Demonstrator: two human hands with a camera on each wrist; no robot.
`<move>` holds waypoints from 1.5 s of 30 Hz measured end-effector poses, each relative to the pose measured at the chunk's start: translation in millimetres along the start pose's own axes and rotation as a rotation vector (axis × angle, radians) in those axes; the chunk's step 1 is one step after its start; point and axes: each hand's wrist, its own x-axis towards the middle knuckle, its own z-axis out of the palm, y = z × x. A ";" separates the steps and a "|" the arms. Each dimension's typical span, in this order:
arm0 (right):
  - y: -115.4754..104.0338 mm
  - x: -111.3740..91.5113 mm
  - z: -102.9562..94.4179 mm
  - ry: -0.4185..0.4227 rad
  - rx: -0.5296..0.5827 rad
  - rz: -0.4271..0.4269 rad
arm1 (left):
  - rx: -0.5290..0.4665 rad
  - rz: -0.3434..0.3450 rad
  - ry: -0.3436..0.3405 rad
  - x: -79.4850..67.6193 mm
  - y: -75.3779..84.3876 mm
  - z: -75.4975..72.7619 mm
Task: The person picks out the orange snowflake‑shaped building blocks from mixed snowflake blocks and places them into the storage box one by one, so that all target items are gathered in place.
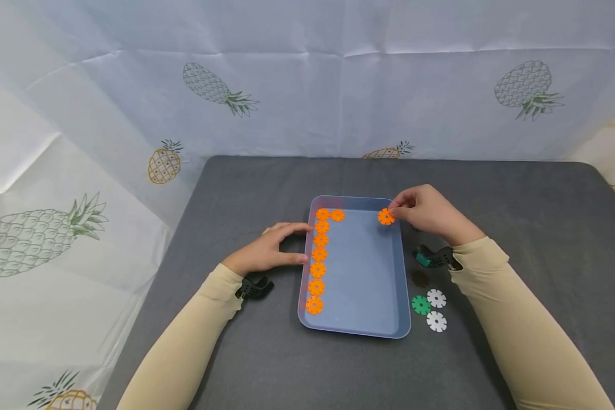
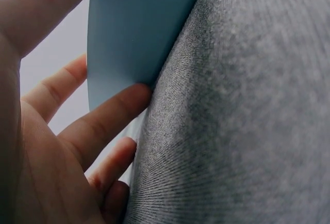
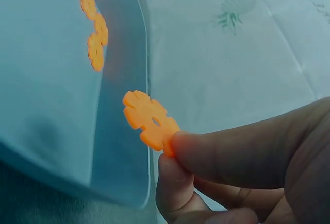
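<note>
My right hand [image 1: 425,213] pinches an orange notched plastic disc [image 3: 149,120] between thumb and fingertip. It is over the far right corner of a shallow blue-grey tray [image 1: 359,273]. Down the tray's left side runs a column of several orange discs [image 1: 318,269], with another orange disc [image 1: 337,215] beside the farthest one. My left hand [image 1: 266,249] rests at the tray's left wall, fingers extended and thumb spread. In the left wrist view, its fingertips [image 2: 136,96] meet the tray's outer wall [image 2: 129,33] close to the table.
Right of the tray lie a green disc [image 1: 421,305], two white discs [image 1: 437,322] and a dark brown disc [image 1: 419,278] on the grey tabletop [image 1: 225,353]. A pineapple-print cloth [image 1: 307,102] hangs behind the table. The right forearm passes close to the loose discs.
</note>
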 end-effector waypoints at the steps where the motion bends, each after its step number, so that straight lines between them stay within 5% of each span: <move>1: -1.5 1.5 1.7 -0.003 -0.002 -0.006 | -0.002 0.000 0.001 0.3 0.0 0.0; 45: -42.5 44.7 52.0 -0.135 -0.030 -0.067 | -0.002 -0.008 0.001 1.9 -0.9 1.4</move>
